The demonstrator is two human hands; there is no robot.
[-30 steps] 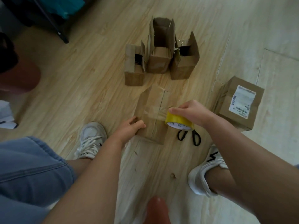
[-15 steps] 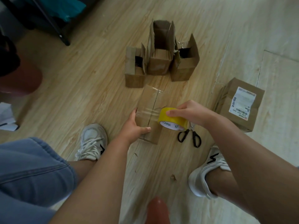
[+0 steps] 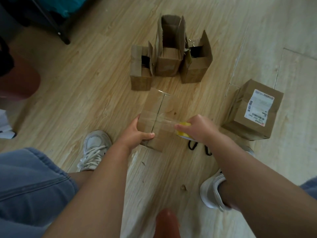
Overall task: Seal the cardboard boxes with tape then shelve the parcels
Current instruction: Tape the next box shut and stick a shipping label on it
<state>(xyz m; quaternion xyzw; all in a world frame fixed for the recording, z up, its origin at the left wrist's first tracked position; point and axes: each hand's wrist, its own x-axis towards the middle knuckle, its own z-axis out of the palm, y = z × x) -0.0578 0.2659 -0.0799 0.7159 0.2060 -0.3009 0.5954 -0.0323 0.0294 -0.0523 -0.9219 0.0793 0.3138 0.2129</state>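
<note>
The step in hand looked to be the sealing of one box (image 3: 154,103), which lay closed on the wooden floor (image 3: 85,83) in front of the crouching person's feet. The left hand (image 3: 135,133) gripped its near left corner, thumb on top. The right hand (image 3: 199,127) had its fingers curled round a yellow tape roll (image 3: 185,124) at the box's right edge, and a clear strip (image 3: 164,121) ran from the roll across the top. I judged that the next move called for pressing the strip down the right side and cutting it. The scissors (image 3: 193,146) lay just below that hand. Three open boxes (image 3: 169,64) stood behind, not yet sealed, and a labelled parcel (image 3: 257,127) waited at the right.
</note>
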